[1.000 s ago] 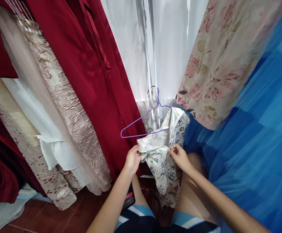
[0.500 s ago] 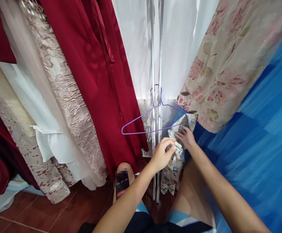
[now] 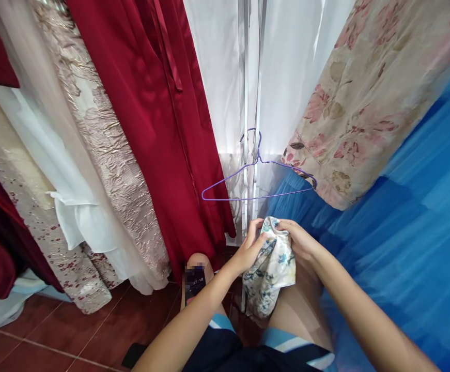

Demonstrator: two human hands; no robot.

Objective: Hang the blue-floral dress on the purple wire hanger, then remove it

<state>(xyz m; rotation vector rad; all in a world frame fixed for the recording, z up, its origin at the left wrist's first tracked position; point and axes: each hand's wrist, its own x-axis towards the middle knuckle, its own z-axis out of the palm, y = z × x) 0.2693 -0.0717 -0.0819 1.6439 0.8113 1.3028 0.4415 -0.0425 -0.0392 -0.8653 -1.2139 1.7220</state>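
Note:
A white garment with a blue, green and yellow floral print [image 3: 269,271] hangs bunched between my two hands, above my right thigh. My left hand [image 3: 252,245] is closed on its upper left edge, thumb laid over the cloth. On the upper right side my right hand [image 3: 298,240] grips the same garment, its fingers partly hidden by the fabric. Just beyond my hands a bare purple wire hanger [image 3: 258,197] hangs on white straps, apart from the garment.
A long red dress [image 3: 147,113], a pinkish brocade garment [image 3: 120,155] and other gowns hang at left. White fabric [image 3: 220,77] hangs behind the hanger. To the right are a pink floral dress [image 3: 352,119] and blue tulle [image 3: 414,217]. A phone [image 3: 194,284] rests by my left leg on the red tiles.
The floral garment has come off the purple hanger's right side. Both hands have drawn it down and toward me, and the hanger now hangs bare.

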